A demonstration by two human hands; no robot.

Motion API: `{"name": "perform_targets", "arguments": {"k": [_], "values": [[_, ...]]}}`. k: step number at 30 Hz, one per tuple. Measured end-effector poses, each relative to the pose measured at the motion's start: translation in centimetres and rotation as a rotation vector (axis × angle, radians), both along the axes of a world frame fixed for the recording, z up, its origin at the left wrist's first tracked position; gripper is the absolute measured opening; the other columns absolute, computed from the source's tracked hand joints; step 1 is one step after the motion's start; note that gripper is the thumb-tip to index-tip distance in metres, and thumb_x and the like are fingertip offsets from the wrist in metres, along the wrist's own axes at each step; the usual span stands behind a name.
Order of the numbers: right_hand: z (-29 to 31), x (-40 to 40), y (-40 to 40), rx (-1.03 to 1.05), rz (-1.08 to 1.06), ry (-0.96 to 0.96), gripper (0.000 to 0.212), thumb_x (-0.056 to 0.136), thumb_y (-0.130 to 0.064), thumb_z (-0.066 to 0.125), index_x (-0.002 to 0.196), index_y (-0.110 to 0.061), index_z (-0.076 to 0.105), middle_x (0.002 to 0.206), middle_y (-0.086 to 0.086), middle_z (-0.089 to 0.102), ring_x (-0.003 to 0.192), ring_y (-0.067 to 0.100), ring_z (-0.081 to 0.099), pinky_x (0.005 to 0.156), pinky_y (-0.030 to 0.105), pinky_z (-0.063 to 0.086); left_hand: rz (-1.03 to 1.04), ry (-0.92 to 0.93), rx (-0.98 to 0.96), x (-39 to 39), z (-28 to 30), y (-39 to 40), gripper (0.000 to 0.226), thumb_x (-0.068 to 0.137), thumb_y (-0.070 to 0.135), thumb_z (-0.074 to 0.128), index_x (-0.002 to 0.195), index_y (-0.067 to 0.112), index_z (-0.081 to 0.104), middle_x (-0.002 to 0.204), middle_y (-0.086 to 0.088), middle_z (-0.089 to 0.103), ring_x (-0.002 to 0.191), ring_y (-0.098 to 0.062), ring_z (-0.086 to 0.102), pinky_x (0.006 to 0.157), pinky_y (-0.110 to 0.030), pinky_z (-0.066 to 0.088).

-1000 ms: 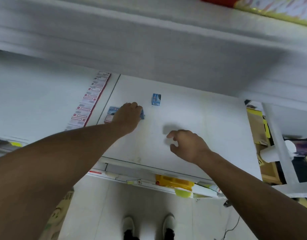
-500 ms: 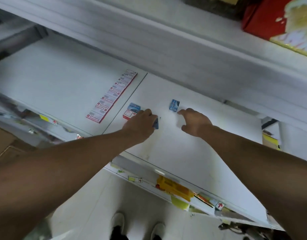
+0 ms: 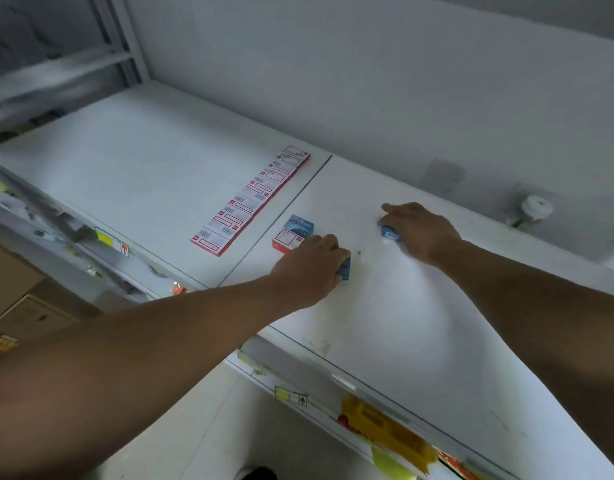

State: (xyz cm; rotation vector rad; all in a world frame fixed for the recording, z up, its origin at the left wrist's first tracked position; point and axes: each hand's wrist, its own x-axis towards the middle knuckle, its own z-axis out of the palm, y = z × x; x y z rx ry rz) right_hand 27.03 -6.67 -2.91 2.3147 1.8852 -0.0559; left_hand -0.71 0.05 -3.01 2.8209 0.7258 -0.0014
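Note:
On the white shelf (image 3: 420,323), my left hand (image 3: 309,268) grips a small blue box (image 3: 345,268), of which only one corner shows past my fingers. Just behind that hand lies a blue and red-white box (image 3: 293,233) flat on the shelf. Further right, my right hand (image 3: 420,230) covers another small blue box (image 3: 390,233) with its fingers curled over it; a barcoded edge peeks out on the hand's left side.
A long row of red and white boxes (image 3: 252,200) lies along the seam with the left shelf panel. A white knob (image 3: 536,207) sticks out of the back wall at right. Yellow packs (image 3: 385,424) sit on the shelf below. Cardboard boxes (image 3: 18,299) stand at far left.
My right hand has moved forward from the shelf's middle onto the far blue box and closed over it. My left hand has stayed on its box. The camera has turned to the left.

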Motion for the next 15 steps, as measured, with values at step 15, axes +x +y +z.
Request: {"name": "perform_targets", "arguments": {"k": [15], "values": [[5.9,-6.9,-7.8,0.087,-0.237,0.298,0.052,0.100,-0.020,0.059,0.150,-0.013,0.050,0.139,0.011,0.058,0.124,0.035,0.059,0.101,0.040,0.048,0.008,-0.061,-0.117,-2.4,7.7,0.4,0.038,0.108,0.032,0.061,0.144,0.021,0.058,0.132,0.000,0.053,0.126,-0.021,0.052,0.097,-0.048,0.058]]}}
